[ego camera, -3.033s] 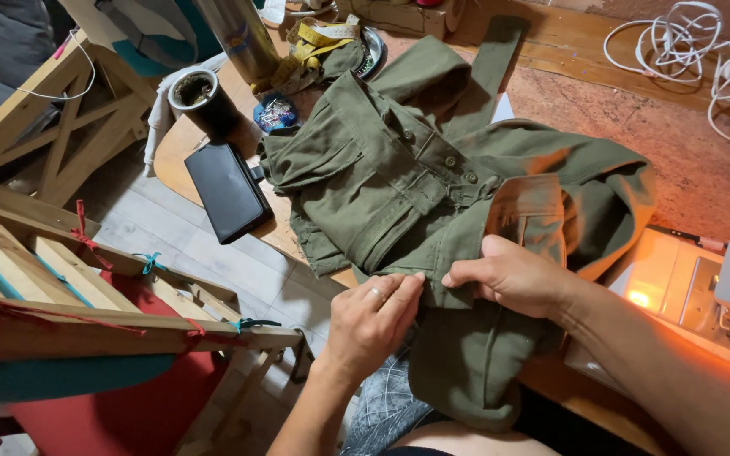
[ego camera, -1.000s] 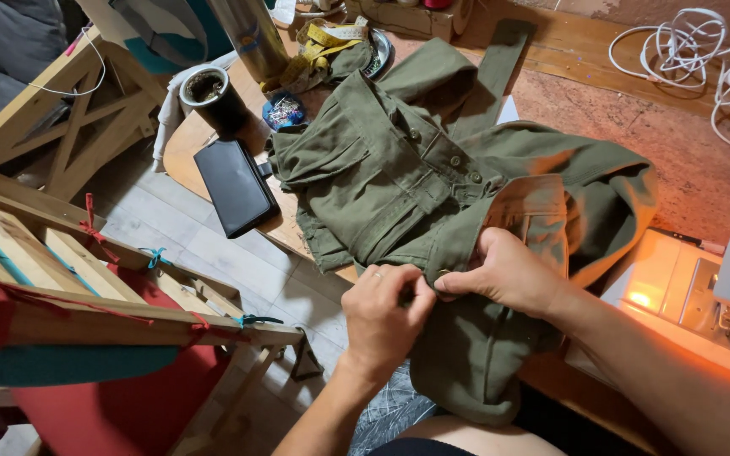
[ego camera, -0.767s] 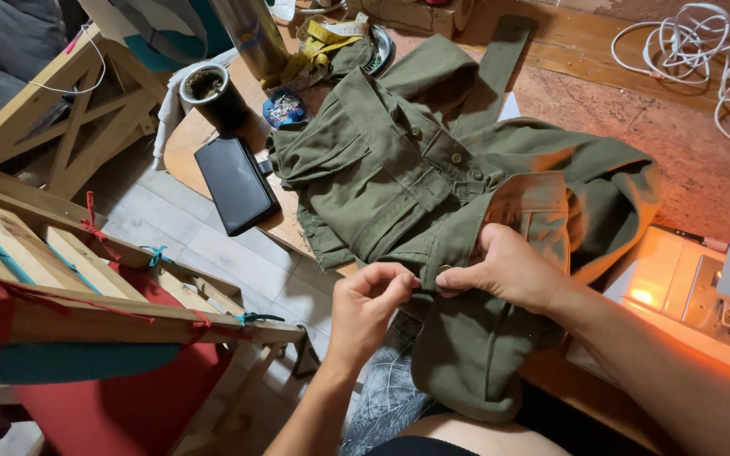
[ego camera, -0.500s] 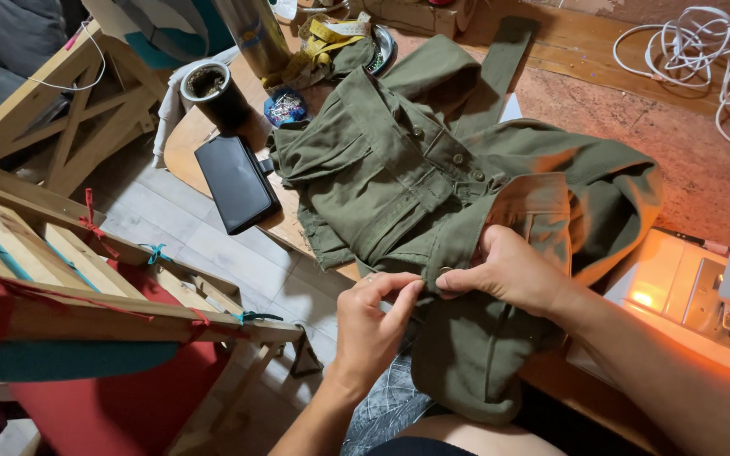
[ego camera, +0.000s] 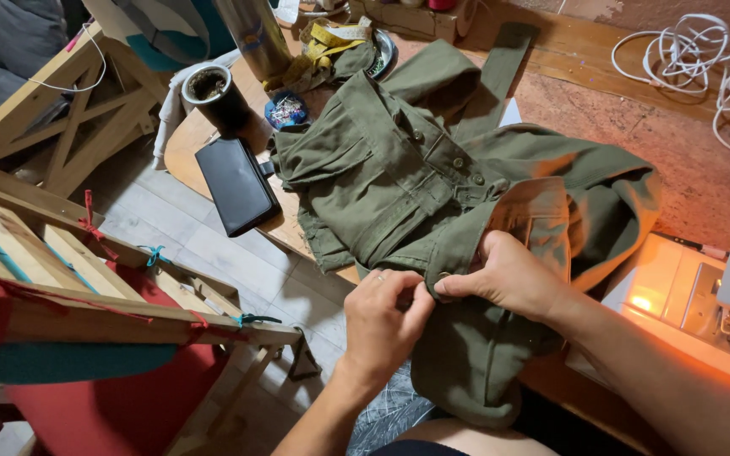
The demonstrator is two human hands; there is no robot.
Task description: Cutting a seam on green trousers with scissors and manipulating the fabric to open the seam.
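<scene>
Olive-green jacket (ego camera: 399, 181) is spread over the wooden table (ego camera: 183, 152), long axis running from the upper middle of the frame down to the lower middle, hem hanging off the edge. Both hands meet at that hem: left hand (ego camera: 382, 317) and right hand (ego camera: 509, 274) each pinching the fabric, about equally close. Dark cup (ego camera: 213, 97) at upper left holds something dark, can't tell what.

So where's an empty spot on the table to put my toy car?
Bare reddish tabletop lies between the green jacket and white cables. The far-left corner is crowded: black phone, cup, yellow tape measure. Both hands pinch the jacket's edge.
</scene>
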